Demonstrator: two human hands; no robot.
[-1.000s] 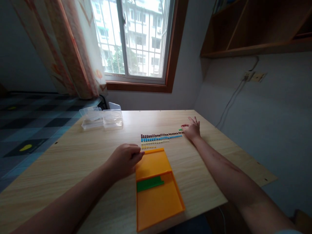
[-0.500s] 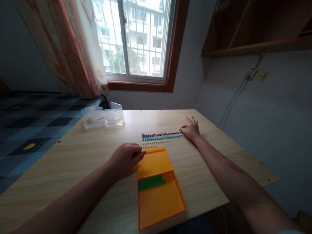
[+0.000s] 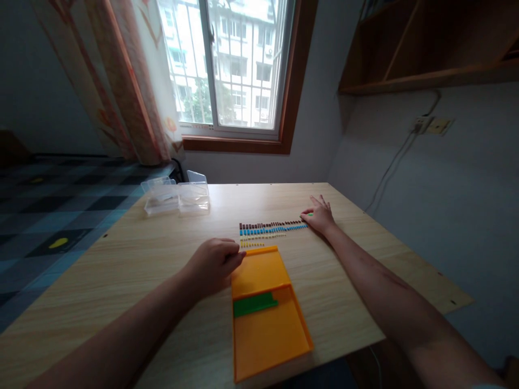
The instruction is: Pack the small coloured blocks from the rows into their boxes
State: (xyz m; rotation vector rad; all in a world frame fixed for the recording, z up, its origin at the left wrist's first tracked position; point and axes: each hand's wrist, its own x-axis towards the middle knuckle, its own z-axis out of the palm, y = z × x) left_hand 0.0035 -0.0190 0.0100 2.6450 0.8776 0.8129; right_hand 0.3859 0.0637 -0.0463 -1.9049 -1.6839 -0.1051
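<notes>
My left hand [image 3: 217,262] is closed, its thumb and fingertips at the far left corner of an orange plastic tray [image 3: 271,340]. Whatever its fingers may hold is hidden. A green strip-shaped piece [image 3: 255,304] lies across the tray. Beyond the tray, tiny pieces form rows: yellow pieces [image 3: 252,245], cream pieces [image 3: 263,236], blue pieces [image 3: 271,230] and dark red pieces [image 3: 270,224]. At the right end of the dark red row, my right hand [image 3: 321,217] pinches with thumb and forefinger, the other fingers raised. Some green [image 3: 310,215] shows beneath it; the pinched thing is too small to make out.
Clear plastic boxes [image 3: 176,197] with raised lids stand at the table's far left. The wooden table [image 3: 133,270] ends at a wall and window [image 3: 239,70]. A bed [image 3: 60,216] lies to the left, and a shelf [image 3: 425,78] hangs at upper right.
The view has shifted slightly, so everything sits a little further right. A small green piece visible at my right fingertips before is now out of sight. My left hand keeps its place at the tray.
</notes>
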